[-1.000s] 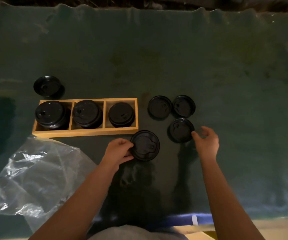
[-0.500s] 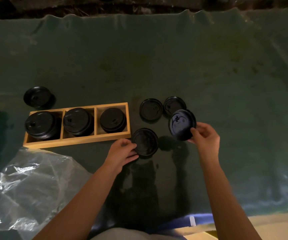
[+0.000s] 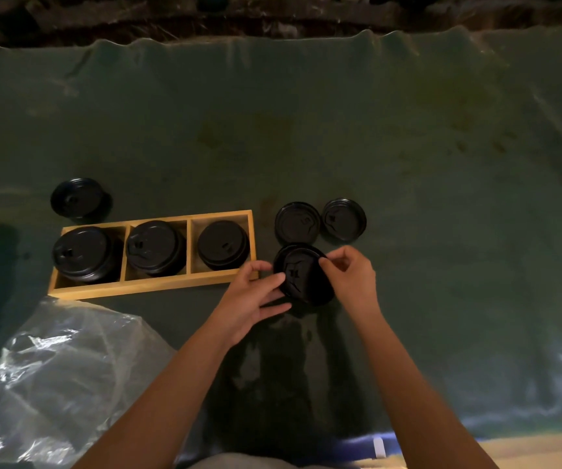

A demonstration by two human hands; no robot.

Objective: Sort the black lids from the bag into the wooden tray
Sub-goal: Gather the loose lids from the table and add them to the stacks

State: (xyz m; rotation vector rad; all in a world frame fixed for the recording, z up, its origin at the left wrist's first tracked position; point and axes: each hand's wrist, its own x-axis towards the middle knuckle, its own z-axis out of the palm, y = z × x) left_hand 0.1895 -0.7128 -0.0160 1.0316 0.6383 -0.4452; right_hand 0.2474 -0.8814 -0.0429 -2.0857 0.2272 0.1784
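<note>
Both my hands meet on one black lid, held just off the right end of the wooden tray. My left hand has its grip on the lid's left edge, thumb on top and fingers curled beneath. My right hand pinches the right rim between thumb and fingertips. The lid is tilted, its top face toward me; I cannot tell whether a second lid sits under it.

The wooden tray lies on the dark green surface, long side running left to right, with three compartments. Each one holds a stack of lids: the left stack, the middle stack and the right stack. Another small stack stands on the surface just behind the tray's left end, apart from it.

Beyond the lid I hold, two single lids lie flat on the surface, side by side and nearly touching: one nearer the tray, one to its right.

The clear plastic bag lies crumpled near me on the left, its top edge close to the tray's front wall.
</note>
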